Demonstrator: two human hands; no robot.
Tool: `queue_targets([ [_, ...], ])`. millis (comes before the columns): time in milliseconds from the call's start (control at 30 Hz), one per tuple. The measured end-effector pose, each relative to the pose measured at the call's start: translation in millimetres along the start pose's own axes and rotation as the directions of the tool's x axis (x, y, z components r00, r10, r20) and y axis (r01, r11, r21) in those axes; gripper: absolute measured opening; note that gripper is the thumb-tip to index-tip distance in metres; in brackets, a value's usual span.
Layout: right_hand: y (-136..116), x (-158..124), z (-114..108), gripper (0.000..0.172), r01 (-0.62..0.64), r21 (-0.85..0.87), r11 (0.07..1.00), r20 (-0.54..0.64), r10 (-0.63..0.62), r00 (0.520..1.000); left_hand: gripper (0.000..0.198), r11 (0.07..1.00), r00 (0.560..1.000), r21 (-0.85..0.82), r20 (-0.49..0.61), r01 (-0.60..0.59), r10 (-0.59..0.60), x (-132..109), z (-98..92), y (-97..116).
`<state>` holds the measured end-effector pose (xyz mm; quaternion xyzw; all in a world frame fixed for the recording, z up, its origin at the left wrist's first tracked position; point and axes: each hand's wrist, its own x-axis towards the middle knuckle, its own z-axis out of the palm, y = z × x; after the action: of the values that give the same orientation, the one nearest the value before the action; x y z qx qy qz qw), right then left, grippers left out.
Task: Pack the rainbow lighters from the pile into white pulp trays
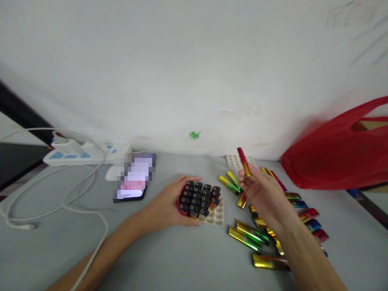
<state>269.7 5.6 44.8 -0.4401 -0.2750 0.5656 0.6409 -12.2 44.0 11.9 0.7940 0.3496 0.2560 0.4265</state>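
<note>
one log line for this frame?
left hand: grips tray | right hand: holds red-gold stick raised | table: loose sticks

The single head-worn view looks forward and down, close over the grey table (182, 258), facing the white wall (194, 72) behind it.

Left hand (171, 202): forearm low, palm turned inward, fingers loosely curved, thumb stretched forward. Right hand (262, 193): raised, wrist bent, fingertips pinched together.

The phone (135, 177) screen is pixelated. The red bag (336, 151) is cut off at the right edge. Several foil tubes (248, 236) are hidden beneath the right forearm.
</note>
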Motion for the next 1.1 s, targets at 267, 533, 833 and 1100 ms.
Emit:
queue_targets([
  [267,8,-12,17,0.025,-0.179,0.043,0.983,0.198,0.168,0.966,0.102,1.0,0.999,0.016,0.025,0.022,-0.022,0,-0.3,-1],
  [533,13,-14,19,0.016,-0.15,-0.039,0.988,0.212,0.155,0.965,0.101,0.999,1.0,0.037,0.014,0.018,-0.019,0,-0.4,0],
  [833,11,-16,22,0.052,-0.283,-0.03,0.959,0.288,0.279,0.916,0.101,0.999,1.0,0.035,0.008,0.019,-0.019,-1,0.2,1],
  [1100,22,-10,15,0.056,-0.326,-0.05,0.944,0.295,0.326,0.898,0.099,0.998,1.0,0.051,0.009,0.023,-0.023,-2,0.3,2],
])
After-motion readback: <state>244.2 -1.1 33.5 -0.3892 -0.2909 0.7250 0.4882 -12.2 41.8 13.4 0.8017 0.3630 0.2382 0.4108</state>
